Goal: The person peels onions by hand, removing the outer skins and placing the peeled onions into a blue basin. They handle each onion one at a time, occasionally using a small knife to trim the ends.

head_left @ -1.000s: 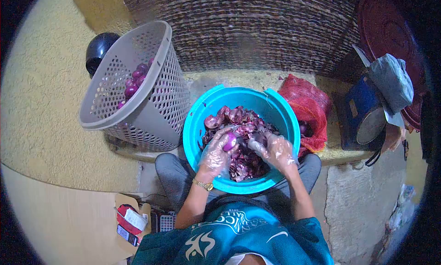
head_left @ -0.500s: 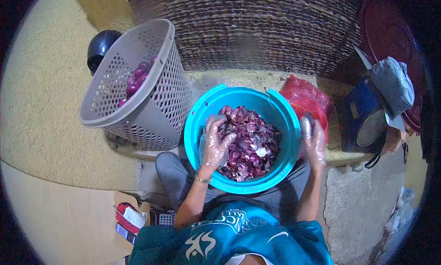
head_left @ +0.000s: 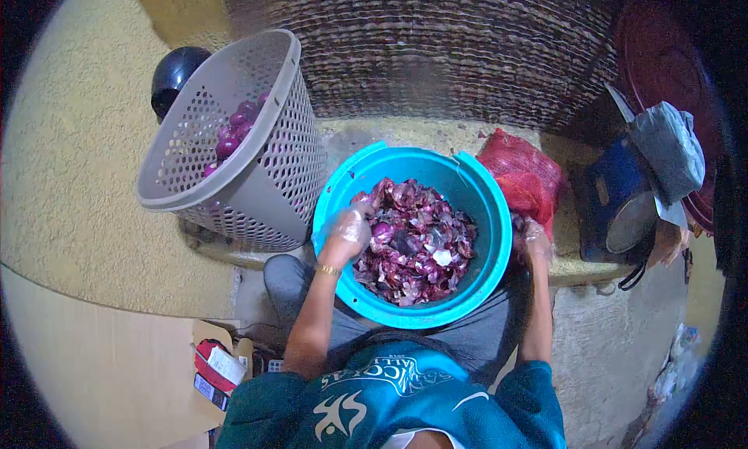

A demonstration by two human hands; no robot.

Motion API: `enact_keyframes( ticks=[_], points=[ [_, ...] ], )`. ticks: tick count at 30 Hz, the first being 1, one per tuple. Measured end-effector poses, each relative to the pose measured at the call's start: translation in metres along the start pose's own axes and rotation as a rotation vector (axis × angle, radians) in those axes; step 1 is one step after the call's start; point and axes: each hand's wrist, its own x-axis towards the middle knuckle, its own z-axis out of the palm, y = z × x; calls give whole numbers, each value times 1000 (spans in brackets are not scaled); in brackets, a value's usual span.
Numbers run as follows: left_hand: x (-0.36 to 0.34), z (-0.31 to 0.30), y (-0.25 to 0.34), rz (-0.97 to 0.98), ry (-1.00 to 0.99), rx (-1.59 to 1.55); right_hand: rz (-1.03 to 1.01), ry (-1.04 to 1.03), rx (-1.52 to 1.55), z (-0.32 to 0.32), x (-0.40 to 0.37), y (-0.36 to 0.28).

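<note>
A turquoise tub (head_left: 488, 278) stands between my knees, holding a heap of purple onion skins (head_left: 421, 250). My left hand (head_left: 351, 229), in a clear plastic glove and blurred, is at the tub's left side; its fingers curl and whatever they hold is hidden. A round purple onion (head_left: 382, 231) lies on the skins just right of it. Beyond the tub's right rim, my right hand (head_left: 533, 240), also gloved, reaches to the lower end of a red mesh sack (head_left: 523, 172). Its fingers are smeared by motion and partly hidden.
A tall grey perforated basket (head_left: 288, 157) with peeled purple onions (head_left: 228, 147) stands at the left, a dark rounded object (head_left: 173, 79) behind it. At the right are a blue container (head_left: 609, 196) and a grey plastic bundle (head_left: 672, 149). An open cardboard box (head_left: 214, 334) lies lower left.
My left hand has moved left, away from the middle of the skins, and its fingers have curled. My right hand has dropped slightly toward the sack's lower end. A round onion now shows on the skins.
</note>
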Motion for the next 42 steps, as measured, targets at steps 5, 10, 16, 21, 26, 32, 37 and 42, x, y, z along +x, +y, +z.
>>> enact_keyframes(
  ticks=[5,10,16,21,26,32,37,42],
  points=[
    [16,40,-19,141,-115,272,91,-29,12,0,-2,-13],
    [20,41,1,143,-193,381,18,7,-30,-21,-11,-40],
    [19,46,2,203,-141,438,-68,16,177,-29,-7,-43],
    [23,51,-1,8,-325,659,21,-186,58,-38,5,-49],
    [28,50,-15,65,-341,663,-147,-209,282,-7,26,-15],
    [28,51,-23,53,-247,566,-156,-244,234,12,39,4],
    [29,45,-30,6,-199,413,-392,-146,448,46,64,33],
    [17,7,-10,19,-177,-143,11,-229,262,-36,5,-38]
  ],
)
